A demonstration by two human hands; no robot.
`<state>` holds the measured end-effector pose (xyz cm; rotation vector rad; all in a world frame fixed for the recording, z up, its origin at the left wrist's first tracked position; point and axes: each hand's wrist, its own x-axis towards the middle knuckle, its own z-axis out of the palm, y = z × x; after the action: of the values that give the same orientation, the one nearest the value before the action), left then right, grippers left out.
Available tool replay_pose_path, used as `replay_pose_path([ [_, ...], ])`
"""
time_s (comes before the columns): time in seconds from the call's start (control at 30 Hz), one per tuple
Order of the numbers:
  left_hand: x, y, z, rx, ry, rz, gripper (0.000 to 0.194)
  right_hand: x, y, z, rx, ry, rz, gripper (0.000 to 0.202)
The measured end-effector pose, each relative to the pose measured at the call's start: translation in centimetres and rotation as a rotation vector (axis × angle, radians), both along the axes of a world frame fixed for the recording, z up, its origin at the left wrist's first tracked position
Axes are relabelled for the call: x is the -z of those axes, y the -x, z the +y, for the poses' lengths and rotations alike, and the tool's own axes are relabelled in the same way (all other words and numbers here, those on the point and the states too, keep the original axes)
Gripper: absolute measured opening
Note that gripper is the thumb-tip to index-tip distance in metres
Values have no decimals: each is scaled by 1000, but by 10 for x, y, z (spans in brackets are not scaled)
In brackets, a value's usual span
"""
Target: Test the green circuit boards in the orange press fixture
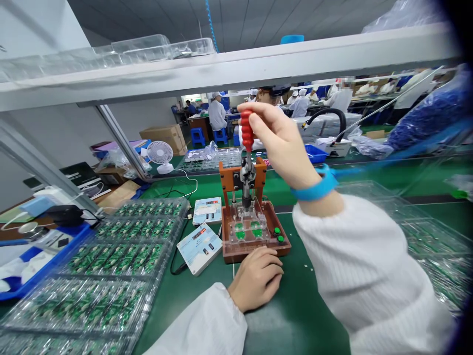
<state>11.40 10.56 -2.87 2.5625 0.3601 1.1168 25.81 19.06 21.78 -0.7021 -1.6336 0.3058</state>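
A toggle press with an orange frame (227,180) stands on a brown base (236,254) in the middle of the bench. My right hand (275,135), a blue band at its wrist, grips the press's red handle (246,130), which points upward. Under the clamp lies a clear plate (247,231) with two green areas showing. My left hand (256,278) rests at the front edge of the base, its fingers curled together; whatever they may hold is hidden. Two green buttons (279,235) sit at the base's right side.
Two white boxes with red digits (199,246) lie left of the press. Clear trays of green circuit boards (125,256) fill the left side; more trays (424,236) are at right. Behind stands a small white fan (160,154). A shelf beam (221,69) crosses overhead. People work farther back.
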Motion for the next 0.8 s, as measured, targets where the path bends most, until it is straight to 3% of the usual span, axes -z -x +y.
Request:
replay_pose_path([
  [0.13,1,0,0,3,7,19,13,26,11,-66,170,-77,-41,32],
  [0.23,1,-1,-1,1,16,25,12,47,15,-86,256,-94,-102,29],
  [0.4,1,-2,-1,5,17,17,10,67,15,-86,282,-97,-51,26],
  [0.67,1,-2,1,-4,-15,7,9,102,6,-77,92,-121,-18,31],
  [0.8,1,-3,0,-14,-13,25,11,110,6,-73,57,-134,4,34],
])
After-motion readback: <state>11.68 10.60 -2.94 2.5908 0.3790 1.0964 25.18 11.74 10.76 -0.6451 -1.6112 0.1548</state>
